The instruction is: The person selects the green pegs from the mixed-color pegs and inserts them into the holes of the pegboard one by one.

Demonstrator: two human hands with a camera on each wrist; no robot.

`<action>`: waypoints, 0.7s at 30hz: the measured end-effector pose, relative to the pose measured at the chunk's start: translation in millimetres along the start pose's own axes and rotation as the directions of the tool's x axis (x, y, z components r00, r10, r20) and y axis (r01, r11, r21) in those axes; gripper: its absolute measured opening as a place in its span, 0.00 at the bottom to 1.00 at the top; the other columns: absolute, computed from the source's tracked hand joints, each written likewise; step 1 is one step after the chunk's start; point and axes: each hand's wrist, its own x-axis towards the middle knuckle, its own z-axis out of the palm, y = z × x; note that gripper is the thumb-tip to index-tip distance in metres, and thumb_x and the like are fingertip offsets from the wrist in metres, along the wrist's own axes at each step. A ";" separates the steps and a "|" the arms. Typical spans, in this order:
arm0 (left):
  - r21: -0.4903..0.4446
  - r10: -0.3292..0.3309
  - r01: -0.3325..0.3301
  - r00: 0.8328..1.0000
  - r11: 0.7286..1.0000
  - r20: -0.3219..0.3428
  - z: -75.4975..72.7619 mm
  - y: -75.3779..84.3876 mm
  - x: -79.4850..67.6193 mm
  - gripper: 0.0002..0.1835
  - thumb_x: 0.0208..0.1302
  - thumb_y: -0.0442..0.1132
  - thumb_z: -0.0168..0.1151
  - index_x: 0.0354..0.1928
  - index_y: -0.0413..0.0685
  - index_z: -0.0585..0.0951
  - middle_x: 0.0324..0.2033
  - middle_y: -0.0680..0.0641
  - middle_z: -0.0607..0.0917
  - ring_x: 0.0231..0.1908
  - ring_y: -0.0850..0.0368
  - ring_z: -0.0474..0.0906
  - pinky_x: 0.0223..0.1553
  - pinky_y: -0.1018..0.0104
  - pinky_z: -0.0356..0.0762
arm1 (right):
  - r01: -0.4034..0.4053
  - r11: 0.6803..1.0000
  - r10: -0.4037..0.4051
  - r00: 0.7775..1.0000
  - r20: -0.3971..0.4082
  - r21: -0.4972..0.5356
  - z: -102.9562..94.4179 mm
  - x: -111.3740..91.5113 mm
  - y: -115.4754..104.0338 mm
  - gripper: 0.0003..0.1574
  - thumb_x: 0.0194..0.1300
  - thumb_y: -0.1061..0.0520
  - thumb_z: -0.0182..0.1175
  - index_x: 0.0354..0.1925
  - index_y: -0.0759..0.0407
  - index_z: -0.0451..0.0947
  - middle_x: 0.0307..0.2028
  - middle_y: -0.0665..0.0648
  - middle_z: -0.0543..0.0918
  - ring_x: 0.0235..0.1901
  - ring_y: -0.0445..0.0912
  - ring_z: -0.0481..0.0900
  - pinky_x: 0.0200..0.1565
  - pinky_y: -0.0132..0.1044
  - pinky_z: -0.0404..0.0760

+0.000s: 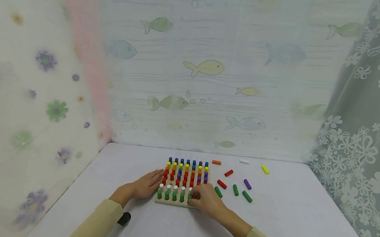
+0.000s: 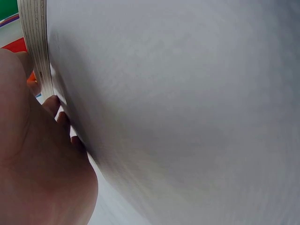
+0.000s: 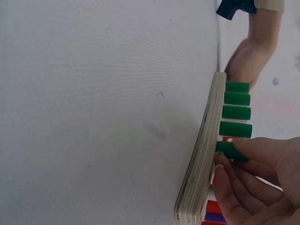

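Observation:
A wooden pegboard (image 1: pixel 174 203) lies on the table, filled with rows of coloured pegs. Along its near edge runs a row of green pegs (image 1: pixel 167 195), with white pegs (image 1: pixel 168 187) behind them. My right hand (image 1: pixel 207 199) pinches a green peg (image 3: pixel 228 149) between thumb and fingers at the near row. That peg stands at the board's surface, in line with the other green ones. At the board's left side rests my left hand (image 1: pixel 146 186), its fingers lying along the edge. In the left wrist view those fingers touch the board's side (image 2: pixel 35 42).
Loose pegs lie scattered to the board's right: green (image 1: pixel 247 196), purple (image 1: pixel 247 184), red (image 1: pixel 221 184), orange (image 1: pixel 216 162), white (image 1: pixel 244 161) and yellow (image 1: pixel 265 169). A fish-patterned curtain (image 1: pixel 202 126) hangs behind the white-covered table (image 1: pixel 288 216).

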 end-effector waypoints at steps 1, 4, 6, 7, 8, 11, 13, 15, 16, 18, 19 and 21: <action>0.003 0.003 -0.003 1.000 1.000 0.003 -0.1 0.6 -0.2 0.32 0.81 0.47 0.44 0.81 0.46 0.55 0.80 0.42 0.55 0.79 0.40 0.49 0.76 0.40 0.50 | 0.002 1.000 -0.002 1.000 0.004 -0.002 -0.2 -0.1 -0.4 0.05 0.62 0.62 0.72 0.38 0.61 0.89 0.29 0.46 0.88 0.29 0.34 0.80 0.34 0.25 0.81; 0.001 0.008 -0.008 1.000 1.000 0.004 -0.2 1.3 0.0 0.32 0.81 0.47 0.44 0.81 0.46 0.55 0.80 0.41 0.55 0.79 0.39 0.49 0.76 0.39 0.50 | 0.007 1.000 -0.007 1.000 0.009 -0.008 -0.8 -0.1 -1.2 0.05 0.63 0.62 0.71 0.38 0.61 0.90 0.29 0.47 0.88 0.29 0.33 0.80 0.34 0.25 0.81; -0.004 0.009 -0.009 1.000 1.000 0.004 -0.2 1.7 -0.5 0.33 0.81 0.48 0.44 0.81 0.45 0.54 0.80 0.41 0.55 0.79 0.38 0.48 0.76 0.38 0.50 | 0.011 1.000 -0.011 1.000 0.013 -0.009 -1.2 -0.4 -1.5 0.05 0.63 0.62 0.71 0.38 0.61 0.90 0.29 0.47 0.88 0.29 0.33 0.80 0.34 0.25 0.81; -0.003 0.015 -0.015 1.000 1.000 0.004 -0.1 1.4 -0.7 0.33 0.81 0.48 0.43 0.81 0.45 0.54 0.80 0.40 0.55 0.79 0.37 0.48 0.76 0.38 0.49 | 0.012 1.000 -0.012 1.000 0.015 -0.010 -1.6 -0.3 -1.7 0.05 0.63 0.62 0.71 0.38 0.61 0.90 0.29 0.47 0.88 0.29 0.33 0.80 0.34 0.25 0.81; -0.008 0.016 -0.016 1.000 1.000 0.000 -0.2 0.9 -0.6 0.32 0.81 0.48 0.44 0.81 0.45 0.55 0.79 0.39 0.55 0.78 0.37 0.48 0.76 0.37 0.50 | 0.012 1.000 -0.012 1.000 0.018 -0.010 -1.9 -0.3 -1.8 0.05 0.63 0.62 0.71 0.38 0.61 0.90 0.29 0.46 0.88 0.29 0.33 0.80 0.34 0.25 0.81; -0.012 0.021 -0.021 1.000 1.000 -0.001 1.1 -1.0 -0.3 0.33 0.81 0.48 0.43 0.81 0.44 0.54 0.79 0.39 0.55 0.78 0.36 0.48 0.76 0.37 0.49 | 0.008 1.000 -0.007 1.000 0.030 -0.011 -3.1 -0.8 -2.0 0.06 0.64 0.61 0.71 0.39 0.61 0.90 0.30 0.47 0.88 0.29 0.33 0.80 0.34 0.25 0.81; -0.015 0.024 -0.024 1.000 1.000 0.000 1.9 -2.0 -0.1 0.33 0.81 0.48 0.43 0.81 0.44 0.54 0.79 0.38 0.55 0.78 0.35 0.48 0.75 0.36 0.48 | 0.006 1.000 -0.006 0.999 0.039 -0.011 -4.2 -1.2 -2.5 0.06 0.64 0.61 0.71 0.40 0.62 0.90 0.30 0.47 0.88 0.29 0.33 0.80 0.34 0.25 0.81; -0.016 0.018 -0.018 1.000 1.000 0.004 2.6 -2.7 0.3 0.33 0.81 0.48 0.43 0.81 0.45 0.53 0.80 0.39 0.54 0.79 0.37 0.47 0.76 0.37 0.48 | 0.004 1.000 -0.004 0.999 0.050 -0.006 -5.6 -1.7 -3.0 0.08 0.63 0.61 0.71 0.41 0.62 0.90 0.31 0.48 0.89 0.30 0.33 0.81 0.34 0.25 0.82; -0.016 0.016 -0.016 1.000 1.000 0.004 2.3 -2.3 0.3 0.33 0.81 0.48 0.44 0.81 0.45 0.54 0.80 0.40 0.54 0.79 0.37 0.47 0.76 0.37 0.48 | 0.005 1.000 -0.004 0.998 0.056 -0.004 -6.4 -2.1 -3.3 0.08 0.63 0.61 0.71 0.41 0.63 0.90 0.32 0.48 0.89 0.30 0.33 0.81 0.35 0.25 0.82; -0.019 0.013 -0.013 1.000 1.000 0.001 1.5 -1.0 0.1 0.33 0.81 0.47 0.45 0.81 0.45 0.55 0.79 0.39 0.55 0.78 0.37 0.48 0.76 0.37 0.49 | 0.007 1.000 -0.007 0.998 0.067 0.001 -8.7 -2.8 -4.0 0.09 0.64 0.61 0.71 0.42 0.64 0.90 0.33 0.49 0.89 0.31 0.33 0.81 0.35 0.25 0.82; -0.017 0.004 -0.004 1.000 1.000 0.003 1.2 -0.4 0.2 0.33 0.81 0.47 0.45 0.81 0.46 0.55 0.80 0.41 0.55 0.79 0.38 0.48 0.76 0.38 0.49 | 0.009 1.000 -0.009 0.997 0.072 0.003 -9.9 -3.3 -4.4 0.09 0.64 0.61 0.71 0.42 0.64 0.90 0.33 0.49 0.89 0.31 0.34 0.81 0.35 0.25 0.82; -0.013 -0.004 0.004 1.000 1.000 0.001 0.9 0.7 0.4 0.32 0.81 0.47 0.45 0.81 0.46 0.55 0.79 0.41 0.56 0.79 0.38 0.49 0.76 0.38 0.50 | 0.012 1.000 -0.013 0.997 0.078 0.005 -12.9 -4.8 -5.0 0.09 0.64 0.61 0.71 0.42 0.64 0.89 0.33 0.49 0.89 0.31 0.34 0.81 0.35 0.25 0.82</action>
